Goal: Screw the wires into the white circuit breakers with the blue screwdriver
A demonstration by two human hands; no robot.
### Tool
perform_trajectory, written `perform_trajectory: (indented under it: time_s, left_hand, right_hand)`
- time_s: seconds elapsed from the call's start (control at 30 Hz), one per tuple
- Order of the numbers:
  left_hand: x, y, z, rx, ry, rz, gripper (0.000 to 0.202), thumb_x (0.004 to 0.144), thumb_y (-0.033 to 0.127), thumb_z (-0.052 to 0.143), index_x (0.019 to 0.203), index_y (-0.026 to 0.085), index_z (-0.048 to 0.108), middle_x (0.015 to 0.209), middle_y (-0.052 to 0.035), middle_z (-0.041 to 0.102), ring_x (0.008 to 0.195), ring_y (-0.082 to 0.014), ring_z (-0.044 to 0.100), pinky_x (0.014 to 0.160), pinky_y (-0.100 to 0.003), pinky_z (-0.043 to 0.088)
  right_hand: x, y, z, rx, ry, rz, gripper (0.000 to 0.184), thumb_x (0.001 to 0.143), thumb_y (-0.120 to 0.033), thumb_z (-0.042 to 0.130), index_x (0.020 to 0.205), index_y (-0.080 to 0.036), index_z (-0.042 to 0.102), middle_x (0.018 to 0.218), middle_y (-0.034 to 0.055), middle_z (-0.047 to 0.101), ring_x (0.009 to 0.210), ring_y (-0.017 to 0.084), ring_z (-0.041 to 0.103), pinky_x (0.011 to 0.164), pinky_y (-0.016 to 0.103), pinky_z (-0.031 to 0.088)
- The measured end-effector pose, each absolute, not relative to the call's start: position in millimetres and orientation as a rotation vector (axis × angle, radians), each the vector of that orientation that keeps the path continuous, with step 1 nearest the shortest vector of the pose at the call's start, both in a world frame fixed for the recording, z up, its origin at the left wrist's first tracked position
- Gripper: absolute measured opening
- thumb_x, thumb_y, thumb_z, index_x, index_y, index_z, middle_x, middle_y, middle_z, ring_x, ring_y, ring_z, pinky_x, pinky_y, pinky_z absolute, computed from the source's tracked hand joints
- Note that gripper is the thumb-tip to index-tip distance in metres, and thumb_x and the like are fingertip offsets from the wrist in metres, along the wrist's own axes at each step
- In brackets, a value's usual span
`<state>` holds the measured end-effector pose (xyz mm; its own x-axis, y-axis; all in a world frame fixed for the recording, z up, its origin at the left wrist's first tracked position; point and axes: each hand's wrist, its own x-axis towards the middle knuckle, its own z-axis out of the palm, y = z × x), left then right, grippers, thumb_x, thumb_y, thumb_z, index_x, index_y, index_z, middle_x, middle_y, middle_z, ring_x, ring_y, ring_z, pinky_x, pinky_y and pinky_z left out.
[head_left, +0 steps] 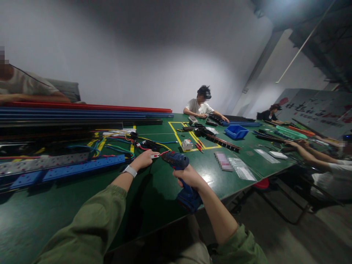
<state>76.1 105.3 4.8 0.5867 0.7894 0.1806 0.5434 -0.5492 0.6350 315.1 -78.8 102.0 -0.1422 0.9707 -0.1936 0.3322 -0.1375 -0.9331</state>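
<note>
Grip, right hand [189,178]: one, closed around the handle of a dark blue drill [176,160], fingers wrapped, battery base hanging below toward six o'clock. Grip, left hand [145,160]: one, at nine o'clock from the drill, its fingertips drawn together on a small white-and-red part [155,156]. A pale watch [129,170] is worn on that wrist. Position of part: just beside the drill's nose, between the two hands; contact between bit and part cannot be made out.

Bearings below taken from the drill, twelve o'clock leading away from the wearer.

Worktop [46,220]: green, marked with yellow tape [176,132] toward twelve o'clock.

One o'clock, near: block [187,145], pale grey with red-orange details; slim red-handled items [199,147] just beside it.

One o'clock, far: seated person [199,107], white top, dark headgear, arms on the worktop.

Two o'clock: blue bin [236,132].

Three o'clock: flat pinkish item [226,163], partly blurred out; clear plastic bag [242,168] next to it.

Nine o'clock: long blue strip [84,168], lying alongside a grey strip [55,163].

Between nine and ten o'clock: loose wires [121,148], green, blue and yellow among them, tangled.

Ten o'clock: long red and blue rails [82,110], laid parallel.
</note>
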Motion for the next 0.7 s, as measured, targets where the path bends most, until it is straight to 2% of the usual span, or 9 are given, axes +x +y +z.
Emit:
perform_trajectory:
  time_s: [0.7]
  left_hand:
    - [77.8,98.6,13.5,2.256,1.056,0.634,0.051,0.081,0.012,0.059,0.13,0.016,0.074,0.119,-0.013,0.076,0.115,-0.0287,0.065,0.108,-0.036,0.046]
  right_hand:
    - [314.6,-77.6,101.6,-1.5,-1.499,1.29,0.008,0.079,-0.018,0.062,0.086,-0.017,0.061,0.045,-0.006,0.052,0.04,0.011,0.048,0.042,0.019,0.033]
